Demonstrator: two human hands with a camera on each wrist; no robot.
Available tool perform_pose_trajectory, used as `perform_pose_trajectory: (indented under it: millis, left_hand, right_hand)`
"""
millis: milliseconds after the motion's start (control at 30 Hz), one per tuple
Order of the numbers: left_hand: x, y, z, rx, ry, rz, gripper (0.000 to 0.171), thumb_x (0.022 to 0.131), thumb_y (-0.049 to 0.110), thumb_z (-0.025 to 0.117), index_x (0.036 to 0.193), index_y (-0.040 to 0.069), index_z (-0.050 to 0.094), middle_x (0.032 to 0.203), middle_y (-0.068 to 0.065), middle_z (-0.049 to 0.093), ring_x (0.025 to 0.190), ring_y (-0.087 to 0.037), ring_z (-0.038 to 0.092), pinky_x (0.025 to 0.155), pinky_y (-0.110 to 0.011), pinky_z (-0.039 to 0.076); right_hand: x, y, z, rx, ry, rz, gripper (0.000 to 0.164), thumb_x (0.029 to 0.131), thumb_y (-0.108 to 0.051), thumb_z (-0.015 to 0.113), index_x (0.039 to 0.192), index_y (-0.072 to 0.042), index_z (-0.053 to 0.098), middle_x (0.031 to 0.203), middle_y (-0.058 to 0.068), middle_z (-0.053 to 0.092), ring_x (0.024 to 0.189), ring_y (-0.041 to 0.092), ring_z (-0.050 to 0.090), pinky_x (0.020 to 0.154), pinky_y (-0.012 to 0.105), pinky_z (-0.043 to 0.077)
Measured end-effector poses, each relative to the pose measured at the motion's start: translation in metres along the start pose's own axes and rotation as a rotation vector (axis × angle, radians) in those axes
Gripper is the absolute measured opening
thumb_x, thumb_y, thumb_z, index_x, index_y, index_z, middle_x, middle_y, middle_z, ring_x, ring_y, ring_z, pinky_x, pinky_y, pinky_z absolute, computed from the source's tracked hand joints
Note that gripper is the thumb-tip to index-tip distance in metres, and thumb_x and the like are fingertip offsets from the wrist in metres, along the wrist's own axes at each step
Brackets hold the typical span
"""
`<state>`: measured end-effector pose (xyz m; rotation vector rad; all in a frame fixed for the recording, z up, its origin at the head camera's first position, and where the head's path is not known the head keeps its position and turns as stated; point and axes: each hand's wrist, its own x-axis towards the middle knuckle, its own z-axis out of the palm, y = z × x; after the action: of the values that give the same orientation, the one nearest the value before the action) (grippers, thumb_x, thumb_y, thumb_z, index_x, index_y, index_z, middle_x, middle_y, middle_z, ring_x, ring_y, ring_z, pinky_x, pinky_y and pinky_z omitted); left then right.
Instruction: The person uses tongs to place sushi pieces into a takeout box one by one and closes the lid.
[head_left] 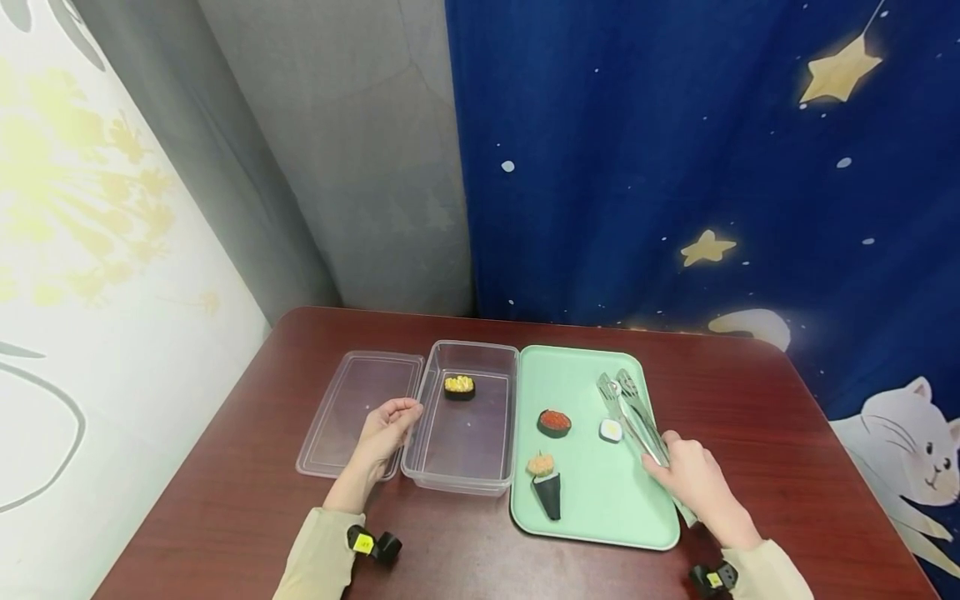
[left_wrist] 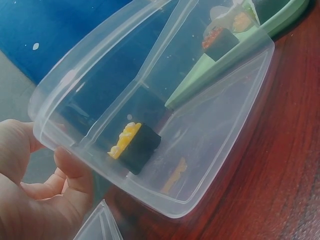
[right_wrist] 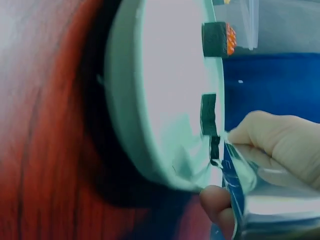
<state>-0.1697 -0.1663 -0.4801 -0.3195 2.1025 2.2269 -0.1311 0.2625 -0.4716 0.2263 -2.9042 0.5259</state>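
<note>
A: What is on the far left?
B: The lid (head_left: 352, 412). It lies flat, off the box (head_left: 465, 454).

A: And the left hand (head_left: 386, 432)?
B: Its thumb and finger pinch the left edge of the box.

A: What is in the box?
B: One yellow sushi (head_left: 459, 390), near the far end.

A: What comes after that?
B: The green tray (head_left: 592, 521), just beside the box. It has a cone (head_left: 551, 497) close to us, a red sushi (head_left: 554, 425) behind it and a white roll (head_left: 611, 431) to the right.

A: What does the right hand (head_left: 697, 479) do?
B: It grips the silver tongs (head_left: 647, 423). Their tips are apart, past the white roll. I can't tell if something small sits between them.

A: So which step is this?
B: I think it is the picking step, with one sushi in the box and three bites on the tray.

A: What does the next move need?
B: Tips on both sides of one bite, then a soft squeeze. The left hand should keep the box steady.
</note>
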Motion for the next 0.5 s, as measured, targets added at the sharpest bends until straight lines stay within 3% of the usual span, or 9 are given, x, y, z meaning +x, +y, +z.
perform_pose_trajectory:
  millis: [200, 500]
  left_hand:
    - [-0.001, 0.0028, 0.0011, -0.001, 0.0, -0.007, 0.016, 0.09, 0.005, 0.061, 0.101, -0.004, 0.054, 0.062, 0.006, 0.042, 0.047, -0.003, 0.032, 0.044, -0.017, 0.026]
    - [-0.0011, 0.0032, 0.0009, -0.005, -0.001, -0.011, 0.016, 0.09, 0.006, 0.061, 0.102, -0.004, 0.055, 0.062, 0.006, 0.042, 0.048, -0.003, 0.033, 0.045, -0.018, 0.027]
  right_hand:
    - [0.0023, 0.0001, 0.0011, 0.005, 0.016, -0.007, 0.024, 0.075, -0.017, 0.069, 0.081, 0.002, 0.056, 0.055, 0.005, 0.049, 0.045, 0.019, 0.044, 0.042, 0.035, 0.037]
    - [0.0058, 0.0065, -0.0036, 0.013, -0.025, -0.001, 0.028, 0.076, -0.018, 0.07, 0.09, 0.004, 0.061, 0.061, 0.005, 0.055, 0.049, 0.017, 0.046, 0.045, 0.034, 0.039]
